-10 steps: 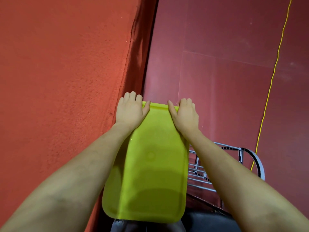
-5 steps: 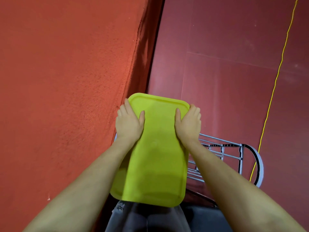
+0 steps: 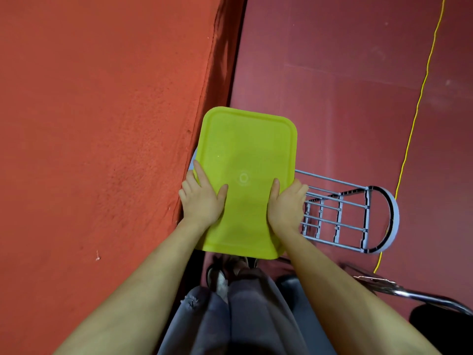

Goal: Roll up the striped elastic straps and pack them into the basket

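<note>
one green tray (image 3: 247, 155), two hands, one grey wire rack (image 3: 343, 216), one yellow cord (image 3: 419, 98).

The flat lime-green plastic lid (image 3: 245, 160) has moved out from the person, its far edge now well clear of both hands. The left hand (image 3: 202, 198) and right hand (image 3: 286, 203), earlier at its far corners, now grip its long sides nearer the near end. More of the grey wire rack (image 3: 343, 213) shows.
</note>
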A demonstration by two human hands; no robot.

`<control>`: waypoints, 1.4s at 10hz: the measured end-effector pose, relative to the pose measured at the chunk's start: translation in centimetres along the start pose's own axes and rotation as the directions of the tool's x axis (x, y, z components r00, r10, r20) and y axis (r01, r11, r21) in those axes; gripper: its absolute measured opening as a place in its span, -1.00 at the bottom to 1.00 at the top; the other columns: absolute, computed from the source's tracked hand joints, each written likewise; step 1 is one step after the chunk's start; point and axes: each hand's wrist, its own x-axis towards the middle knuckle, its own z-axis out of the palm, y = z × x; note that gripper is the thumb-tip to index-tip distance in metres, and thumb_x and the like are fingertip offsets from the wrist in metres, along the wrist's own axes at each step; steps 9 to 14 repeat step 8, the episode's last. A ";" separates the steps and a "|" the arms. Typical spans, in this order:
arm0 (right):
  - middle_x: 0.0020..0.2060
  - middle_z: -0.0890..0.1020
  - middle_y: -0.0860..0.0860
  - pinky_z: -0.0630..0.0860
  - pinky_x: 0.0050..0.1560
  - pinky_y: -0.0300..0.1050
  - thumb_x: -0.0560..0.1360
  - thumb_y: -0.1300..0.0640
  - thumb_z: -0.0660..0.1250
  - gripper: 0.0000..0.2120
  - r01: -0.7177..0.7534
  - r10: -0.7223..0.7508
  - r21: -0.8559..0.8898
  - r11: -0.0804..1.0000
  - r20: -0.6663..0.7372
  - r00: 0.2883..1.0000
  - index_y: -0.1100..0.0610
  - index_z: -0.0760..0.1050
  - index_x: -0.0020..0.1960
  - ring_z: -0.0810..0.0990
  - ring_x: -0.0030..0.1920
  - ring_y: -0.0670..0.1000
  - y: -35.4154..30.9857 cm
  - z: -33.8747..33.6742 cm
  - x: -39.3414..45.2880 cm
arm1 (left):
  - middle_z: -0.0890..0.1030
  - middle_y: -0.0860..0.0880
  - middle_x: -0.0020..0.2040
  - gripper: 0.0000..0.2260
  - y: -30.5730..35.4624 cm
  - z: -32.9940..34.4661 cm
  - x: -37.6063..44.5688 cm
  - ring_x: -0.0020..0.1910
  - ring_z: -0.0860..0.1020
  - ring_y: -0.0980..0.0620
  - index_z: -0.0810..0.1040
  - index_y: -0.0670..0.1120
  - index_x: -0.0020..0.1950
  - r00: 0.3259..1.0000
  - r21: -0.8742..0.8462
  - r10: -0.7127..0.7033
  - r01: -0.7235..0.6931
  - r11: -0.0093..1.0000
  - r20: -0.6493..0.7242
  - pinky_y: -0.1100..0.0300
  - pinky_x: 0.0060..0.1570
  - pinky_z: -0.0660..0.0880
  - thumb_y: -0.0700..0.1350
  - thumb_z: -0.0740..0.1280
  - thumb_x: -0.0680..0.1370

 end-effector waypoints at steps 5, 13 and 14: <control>0.37 0.33 0.20 0.12 0.32 0.08 0.48 0.18 0.29 -0.50 0.311 -0.308 -0.169 0.935 0.045 0.950 0.28 0.30 0.38 0.30 0.35 0.23 -3.6 0.3 -1.0 | 0.25 -0.22 0.38 -0.43 -2.9 -2.6 -0.4 0.38 0.24 -0.20 0.16 -0.24 0.46 0.997 -0.455 -0.042 0.069 0.888 0.069 0.03 0.38 0.16 -0.15 0.31 0.53; 0.03 0.53 0.23 0.38 0.17 0.07 0.54 0.29 0.20 -0.83 0.625 -0.671 0.256 0.737 0.389 0.631 0.30 0.51 0.06 0.49 0.08 0.20 -11.3 3.4 -10.4 | 0.51 -0.23 0.17 -0.70 -12.1 -7.9 -6.0 0.05 0.50 -0.10 0.41 -0.26 0.28 0.919 -0.693 -0.380 0.203 0.691 -0.110 0.24 0.07 0.31 -0.25 0.24 0.56; 0.03 0.53 0.23 0.38 0.17 0.07 0.54 0.29 0.20 -0.83 0.625 -0.671 0.256 0.737 0.389 0.631 0.30 0.51 0.06 0.49 0.08 0.20 -11.3 3.4 -10.4 | 0.51 -0.23 0.17 -0.70 -12.1 -7.9 -6.0 0.05 0.50 -0.10 0.41 -0.26 0.28 0.919 -0.693 -0.380 0.203 0.691 -0.110 0.24 0.07 0.31 -0.25 0.24 0.56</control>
